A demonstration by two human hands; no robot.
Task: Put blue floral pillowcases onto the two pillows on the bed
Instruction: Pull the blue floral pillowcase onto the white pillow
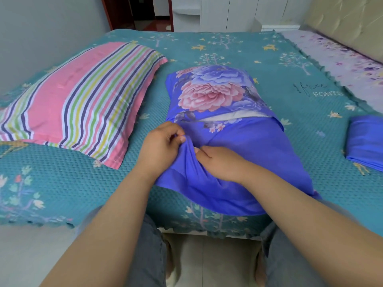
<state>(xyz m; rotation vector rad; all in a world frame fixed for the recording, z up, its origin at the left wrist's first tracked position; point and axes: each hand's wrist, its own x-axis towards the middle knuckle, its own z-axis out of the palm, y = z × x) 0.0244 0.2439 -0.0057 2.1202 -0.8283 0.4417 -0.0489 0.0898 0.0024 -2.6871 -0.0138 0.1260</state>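
A blue floral pillowcase [219,94] covers a pillow lying in the middle of the bed, with a sliver of white pillow [234,116] showing at its open flap. My left hand [160,148] pinches a fold of the blue cloth near the front edge. My right hand [221,162] grips the same bunched cloth just beside it. A second pillow [83,100] in a pink striped cover lies to the left. A folded blue pillowcase [366,141] rests at the right edge of the view.
The teal bedspread [290,65] covers the bed, its front edge close to my legs. A lilac floral sheet [342,56] and a padded headboard [348,23] lie at the right. A grey wall stands left, a doorway behind.
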